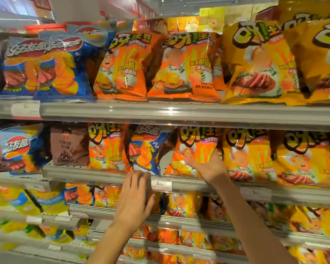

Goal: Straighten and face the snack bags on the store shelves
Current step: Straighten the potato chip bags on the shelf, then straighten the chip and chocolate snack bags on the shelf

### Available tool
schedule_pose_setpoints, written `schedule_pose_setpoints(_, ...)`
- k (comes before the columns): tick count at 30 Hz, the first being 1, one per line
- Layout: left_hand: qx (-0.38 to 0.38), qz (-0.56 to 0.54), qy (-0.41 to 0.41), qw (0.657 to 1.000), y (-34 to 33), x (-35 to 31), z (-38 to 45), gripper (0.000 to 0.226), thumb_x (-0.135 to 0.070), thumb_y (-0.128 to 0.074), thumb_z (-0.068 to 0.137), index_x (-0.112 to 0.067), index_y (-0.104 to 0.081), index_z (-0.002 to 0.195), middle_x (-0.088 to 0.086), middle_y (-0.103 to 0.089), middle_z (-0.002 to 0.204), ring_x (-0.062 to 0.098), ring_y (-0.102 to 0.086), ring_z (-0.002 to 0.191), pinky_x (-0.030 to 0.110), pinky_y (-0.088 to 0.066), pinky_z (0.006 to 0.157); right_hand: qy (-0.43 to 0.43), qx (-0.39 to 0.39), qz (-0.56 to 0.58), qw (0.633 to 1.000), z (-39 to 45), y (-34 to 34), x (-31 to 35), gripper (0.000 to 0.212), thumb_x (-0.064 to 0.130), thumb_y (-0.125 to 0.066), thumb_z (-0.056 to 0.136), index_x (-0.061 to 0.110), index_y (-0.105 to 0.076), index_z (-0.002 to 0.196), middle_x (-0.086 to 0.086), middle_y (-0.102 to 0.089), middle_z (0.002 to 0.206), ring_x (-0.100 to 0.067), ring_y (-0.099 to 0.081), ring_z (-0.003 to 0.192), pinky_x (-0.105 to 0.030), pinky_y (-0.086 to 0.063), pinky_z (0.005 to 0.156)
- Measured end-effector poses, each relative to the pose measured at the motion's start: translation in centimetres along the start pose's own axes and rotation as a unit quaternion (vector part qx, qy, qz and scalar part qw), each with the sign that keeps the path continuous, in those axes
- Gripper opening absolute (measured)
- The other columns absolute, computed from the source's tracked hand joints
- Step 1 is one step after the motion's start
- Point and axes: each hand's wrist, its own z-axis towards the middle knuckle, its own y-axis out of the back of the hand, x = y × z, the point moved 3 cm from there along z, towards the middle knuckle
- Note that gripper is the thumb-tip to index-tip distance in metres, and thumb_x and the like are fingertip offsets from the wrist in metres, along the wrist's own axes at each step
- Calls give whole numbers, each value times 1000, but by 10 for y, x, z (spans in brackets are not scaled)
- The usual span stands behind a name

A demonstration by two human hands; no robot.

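**Orange bag could topple off the middle shelf**

On the middle shelf (107, 176), an orange bag (193, 155) leans just right of the blue bag (147, 149). Right hand (208, 166) pinches its lower corner; left hand (135, 195) hovers spread below the blue bag. A hasty tug may tip both forward.

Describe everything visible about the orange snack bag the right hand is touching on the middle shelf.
The orange snack bag is a glossy, crinkled foil-like pouch printed with a cartoon chef, yellow fries and bold yellow-green lettering across its top. It stands on the middle shelf, leaning left, with a bare gap of shelf to its left before the blue chip bag. A yellow bag stands close on its right. The right hand grips its lower right part, thumb across the front. The left hand is below, apart from it.
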Motion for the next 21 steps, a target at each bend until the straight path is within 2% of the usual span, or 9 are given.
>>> schedule_pose_setpoints(2,2,0,-2,1000,3,-1,2,55,-44,-53,92,-11,-47,137,6,-45,129,29,-43,125,41,-41,106,2,-4,-27,1000,-3,1,-1,84,67,-84,63,25,-49,127,7,-68,110,-19,-65,104,-40,-52,97)
schedule_pose_setpoints(4,7,10,2,1000,6,-2,3,56,-45,-51,92,-13,-46,137,6,-45,128,29,-43,124,41,-41,106,50,-24,-91,994,-12,2,0,69,60,-84,69,23,-48,115,6,-66,98,-20,-66,94,-30,-51,81)
schedule_pose_setpoints(6,8,20,4,1000,6,-1,3,55,-45,-51,92,-14,-46,136,7,-47,128,29,-44,124,42,-41,106,143,-126,-159,969,-24,7,4,51,43,-86,77,18,-52,106,3,-65,86,-22,-66,79,-24,-49,65)
schedule_pose_setpoints(8,1,21,-2,1000,6,2,5,53,-43,-55,91,-13,-49,134,7,-49,126,29,-46,121,44,-43,105,195,-191,-125,954,-42,2,5,36,28,-87,81,7,-67,104,-7,-68,85,-27,-67,70,-29,-55,60)
schedule_pose_setpoints(11,-12,-2,-29,1000,7,11,7,50,-41,-57,89,-14,-51,131,6,-51,122,28,-49,114,43,-46,100,170,-209,-77,960,-51,-3,6,57,30,-84,83,10,-59,130,-6,-66,115,-20,-64,100,-34,-53,85)
schedule_pose_setpoints(13,-12,-47,-60,997,10,19,7,51,-39,-53,89,-16,-50,134,3,-51,126,27,-48,115,40,-44,100,156,-272,-69,947,-59,-13,10,62,24,-84,82,3,-56,134,-14,-65,123,-30,-62,111,-41,-51,95)
schedule_pose_setpoints(16,-16,-209,-98,973,19,38,3,43,-29,-51,88,-25,-54,132,-7,-55,127,18,-53,118,32,-45,100,175,-427,-117,880,-81,-39,28,53,13,-79,85,-8,-58,129,-28,-61,124,-45,-54,119,-46,-41,103)
schedule_pose_setpoints(18,-14,-310,-89,946,25,58,0,40,-24,-54,91,-34,-52,129,-16,-56,127,6,-55,118,28,-47,100,187,-455,-115,863,-89,-61,41,48,16,-71,83,-2,-60,127,-26,-56,130,-44,-47,123,-42,-33,104)
schedule_pose_setpoints(21,-92,-369,-57,923,34,101,-2,29,-19,-57,95,-30,-60,121,-17,-59,123,1,-58,114,22,-49,95,181,-428,-104,879,-88,-98,56,47,16,-69,80,6,-60,125,-19,-57,131,-39,-46,124,-39,-30,104)
